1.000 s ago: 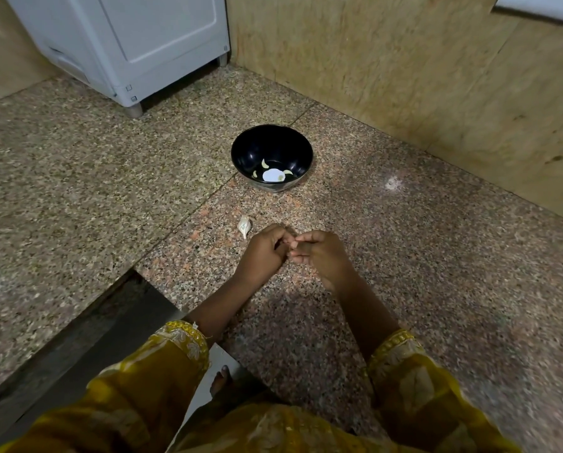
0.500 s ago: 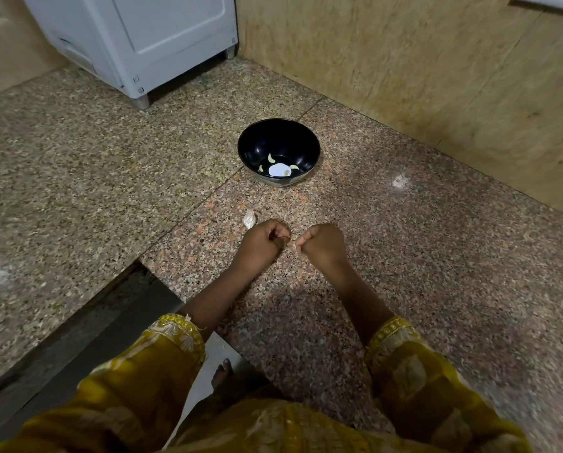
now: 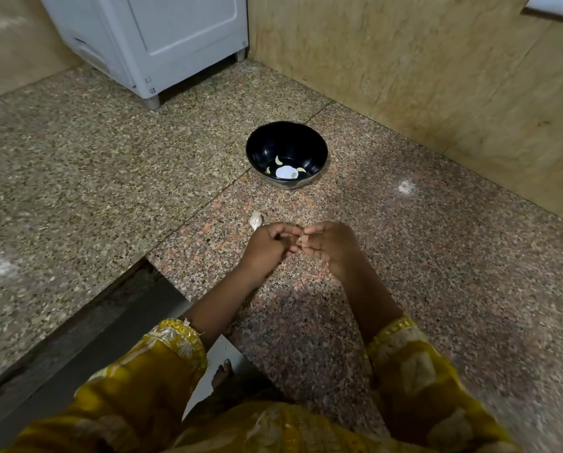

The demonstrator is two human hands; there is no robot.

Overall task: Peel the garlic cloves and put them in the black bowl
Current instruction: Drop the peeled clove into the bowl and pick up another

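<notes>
1. Far left, top: a white appliance (image 3: 162, 37) stands on short feet on the speckled granite floor (image 3: 110, 178), against the back wall.
2. Lower left: a dark grey strip (image 3: 93, 322) runs diagonally, set lower than the granite.
3. Your left sleeve (image 3: 162, 351) is yellow with an embroidered cuff. A bare toe (image 3: 222, 374) shows just right of it.
4. A garlic piece in papery skin (image 3: 255, 220) lies on the floor just beyond your left hand's knuckles, between that hand and the bowl.
5. Your left hand (image 3: 267, 245) is over the floor with its fingers curled inward and its fingertips meeting those of the other hand.
6. Between the two sets of fingertips sits a small pale piece (image 3: 301, 237), and both hands pinch it. It is too small to tell clove from skin.
7. The black bowl (image 3: 306, 142) stands upright on the floor beyond your hands, well apart from them. Several peeled cloves (image 3: 278, 160) lie in its bottom around a white round patch (image 3: 285, 172).
8. Your right hand (image 3: 330, 245) has curled fingers, with thumb and fingertips closed on the same pale piece.
9. Your right sleeve (image 3: 407, 354) is yellow too.
10. Right: a tan stone wall (image 3: 420, 70) meets the floor behind the bowl.
</notes>
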